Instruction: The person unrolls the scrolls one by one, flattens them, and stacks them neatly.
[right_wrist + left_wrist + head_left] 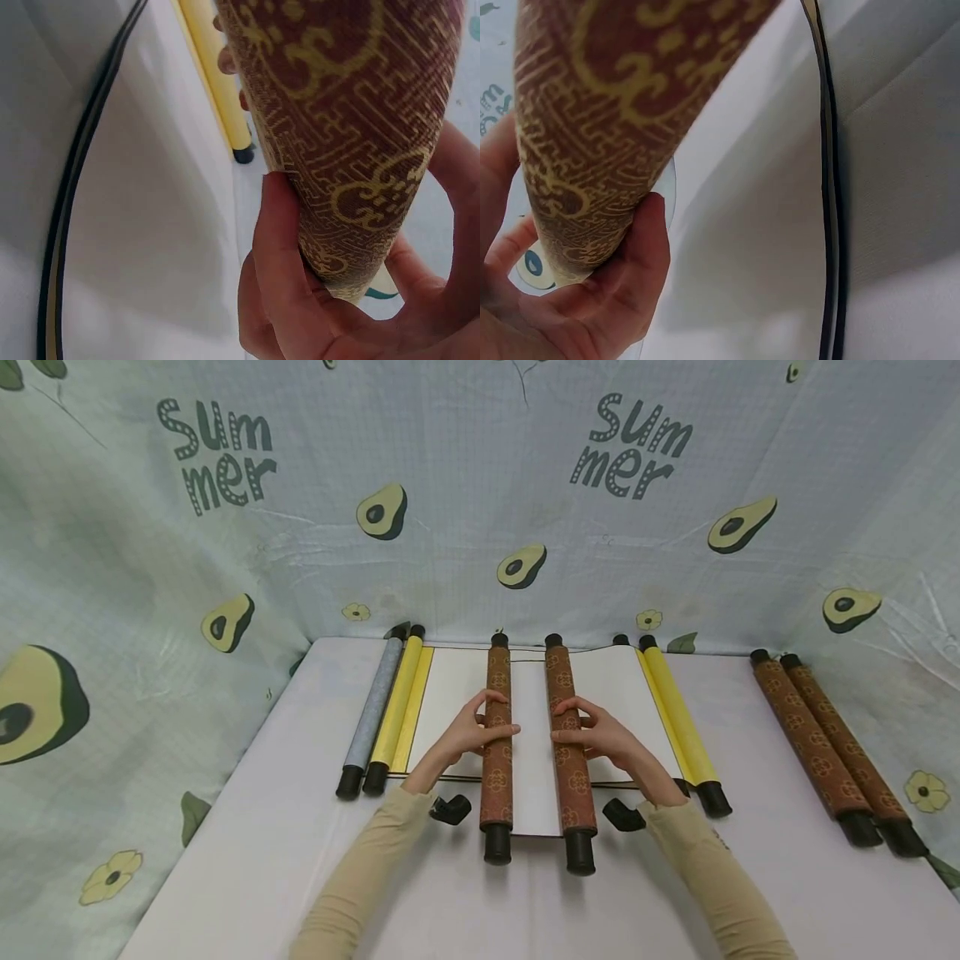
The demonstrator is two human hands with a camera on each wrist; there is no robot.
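A brown scroll with gold patterns is held partly unrolled, a strip of white paper (535,760) showing between its two rolls. My left hand (463,732) grips the left roll (497,785) around its middle. The right roll (576,789) is in the grasp of my right hand (606,739). Both rolls end in black knobs and appear raised above the table. In the wrist views, fingers and thumb curl round the patterned left roll (615,127) and right roll (352,112). Beneath lies a yellow-edged scroll, its white sheet (457,693) spread open.
Yellow rolls (397,702) (678,722) flank the spread sheet, with a grey roll (372,702) beside the left one. Black curved pieces (451,810) (624,816) lie near its front edge. Two brown rolls (813,739) (855,739) rest at the right. A printed cloth (465,460) hangs behind the table.
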